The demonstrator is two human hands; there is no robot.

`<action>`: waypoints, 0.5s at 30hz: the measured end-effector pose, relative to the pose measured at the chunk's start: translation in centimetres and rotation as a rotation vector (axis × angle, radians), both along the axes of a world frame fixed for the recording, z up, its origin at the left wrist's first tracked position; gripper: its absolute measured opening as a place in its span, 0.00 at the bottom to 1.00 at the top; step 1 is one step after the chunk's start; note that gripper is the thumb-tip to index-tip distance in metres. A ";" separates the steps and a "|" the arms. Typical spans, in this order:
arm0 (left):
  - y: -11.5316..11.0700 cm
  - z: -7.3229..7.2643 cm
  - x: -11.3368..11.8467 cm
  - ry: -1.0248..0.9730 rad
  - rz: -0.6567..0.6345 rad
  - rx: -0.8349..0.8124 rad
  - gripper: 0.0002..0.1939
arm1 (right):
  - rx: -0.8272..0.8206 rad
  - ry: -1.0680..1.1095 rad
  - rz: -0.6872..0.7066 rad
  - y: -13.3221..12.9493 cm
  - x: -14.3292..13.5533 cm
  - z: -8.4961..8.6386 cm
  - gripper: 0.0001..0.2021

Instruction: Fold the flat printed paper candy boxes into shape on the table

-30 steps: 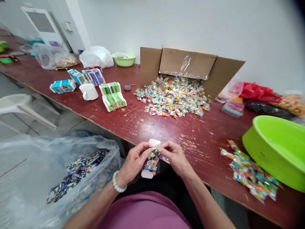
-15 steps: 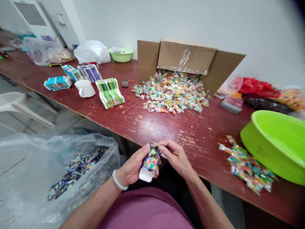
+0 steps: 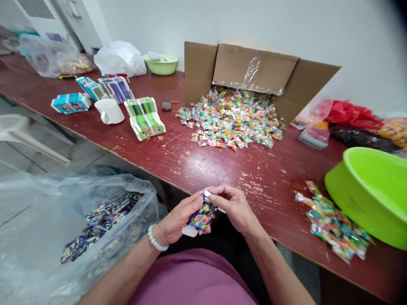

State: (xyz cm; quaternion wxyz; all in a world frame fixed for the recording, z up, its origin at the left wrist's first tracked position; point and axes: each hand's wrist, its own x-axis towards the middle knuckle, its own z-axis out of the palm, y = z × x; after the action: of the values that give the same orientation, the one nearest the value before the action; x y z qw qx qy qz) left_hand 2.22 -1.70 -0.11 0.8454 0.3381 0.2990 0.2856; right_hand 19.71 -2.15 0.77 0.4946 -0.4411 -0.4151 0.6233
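A small printed carton (image 3: 202,215), dark purple with colourful pictures, is held in front of my body at the table's edge. My left hand (image 3: 181,216) is wrapped around it from the left, thumb on its front. At the top end, my right hand (image 3: 234,207) pinches the carton's flap area with thumb and fingers. A white flap sticks out at the carton's lower end. Beyond my hands, a heap of wrapped candies (image 3: 235,120) spills from a cardboard box (image 3: 254,70) lying on its side.
Flat green cartons (image 3: 145,118), a white mug (image 3: 110,111) and blue carton stacks (image 3: 71,103) stand left on the red table (image 3: 178,163). A green basin (image 3: 365,190) is at right beside loose candies (image 3: 333,224). Below left, a clear plastic bag (image 3: 127,228) holds dark packets (image 3: 95,228).
The carton has tilted in my hands and a white flap now shows at its top by my right thumb. The view has shifted slightly.
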 end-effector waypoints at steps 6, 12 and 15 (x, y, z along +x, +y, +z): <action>0.3 -0.5 0.2 -0.001 0.048 0.031 0.27 | -0.106 0.084 -0.072 0.2 -0.5 -0.3 0.10; 0.5 -0.3 0.3 0.035 0.138 0.018 0.27 | -0.170 0.149 -0.115 0.7 0.0 -0.4 0.16; 0.5 -0.1 0.3 0.054 0.184 0.010 0.24 | -0.108 0.110 -0.139 0.5 0.1 -0.6 0.15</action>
State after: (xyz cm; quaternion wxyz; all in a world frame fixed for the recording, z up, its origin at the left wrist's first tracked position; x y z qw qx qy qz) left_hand 2.49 -1.18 -0.21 0.8055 0.3209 0.3501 0.3544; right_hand 19.85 -1.63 0.12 0.5342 -0.4600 -0.3215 0.6322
